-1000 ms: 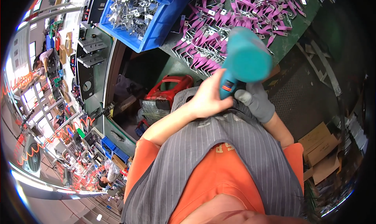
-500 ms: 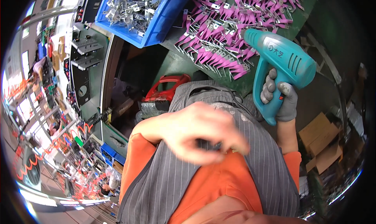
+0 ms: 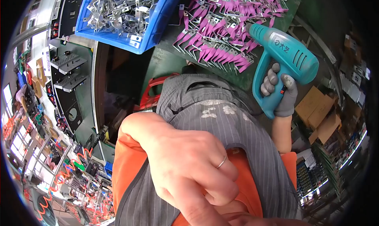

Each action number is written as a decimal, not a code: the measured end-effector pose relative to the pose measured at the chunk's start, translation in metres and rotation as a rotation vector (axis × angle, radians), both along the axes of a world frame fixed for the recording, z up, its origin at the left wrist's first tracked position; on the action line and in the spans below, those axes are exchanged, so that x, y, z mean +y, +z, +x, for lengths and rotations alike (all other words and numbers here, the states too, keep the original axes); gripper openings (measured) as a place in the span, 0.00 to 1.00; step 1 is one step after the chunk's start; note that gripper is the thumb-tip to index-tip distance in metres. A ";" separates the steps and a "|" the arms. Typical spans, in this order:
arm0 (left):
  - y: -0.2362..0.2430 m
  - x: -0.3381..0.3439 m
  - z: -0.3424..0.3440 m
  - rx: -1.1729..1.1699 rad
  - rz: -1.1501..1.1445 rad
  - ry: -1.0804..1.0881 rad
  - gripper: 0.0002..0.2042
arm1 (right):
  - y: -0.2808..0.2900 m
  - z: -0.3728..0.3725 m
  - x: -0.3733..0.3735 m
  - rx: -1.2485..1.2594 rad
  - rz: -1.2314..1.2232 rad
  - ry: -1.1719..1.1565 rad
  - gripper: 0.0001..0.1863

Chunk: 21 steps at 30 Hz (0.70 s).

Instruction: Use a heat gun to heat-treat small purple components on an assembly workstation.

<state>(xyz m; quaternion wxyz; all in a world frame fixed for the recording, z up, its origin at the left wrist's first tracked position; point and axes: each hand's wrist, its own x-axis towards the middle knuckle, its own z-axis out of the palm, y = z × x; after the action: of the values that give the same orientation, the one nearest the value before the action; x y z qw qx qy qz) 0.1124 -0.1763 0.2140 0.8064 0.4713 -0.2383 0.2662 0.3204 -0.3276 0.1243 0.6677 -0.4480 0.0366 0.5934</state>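
My right hand (image 3: 288, 99), in a grey glove, grips the handle of a teal heat gun (image 3: 287, 48). The gun's nozzle points toward the far left, over the edge of the bench. Bare and raised in front of my chest, my left hand (image 3: 189, 163) has most fingers curled, with one finger reaching down toward the lower edge. I see nothing in it, though its palm is turned away; a thin ring sits on one finger. Many metal pieces with purple sleeves (image 3: 215, 50) lie in rough rows on the green bench, just beyond the nozzle.
A blue bin (image 3: 138, 46) full of bare metal pieces (image 3: 122, 13) stands at the far left of the bench. A red plastic thing (image 3: 152, 86) is beside my lap. Open cardboard boxes (image 3: 316, 107) lie at the right. Shelving and machinery fill the left side.
My left hand has come nearer and lower in view, toward the bottom edge. My right hand keeps holding the heat gun, nearly in place. The whole view has shifted slightly.
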 end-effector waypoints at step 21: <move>-0.053 0.029 -0.032 0.513 0.194 -0.043 0.09 | 0.007 -0.021 0.011 0.069 -0.032 0.109 0.20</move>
<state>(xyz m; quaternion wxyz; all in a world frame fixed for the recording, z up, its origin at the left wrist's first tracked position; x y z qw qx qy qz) 0.0806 -0.1470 0.1607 0.7968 0.5934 -0.0606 0.0970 0.2998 -0.3161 0.1317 0.6256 -0.4393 0.0444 0.6432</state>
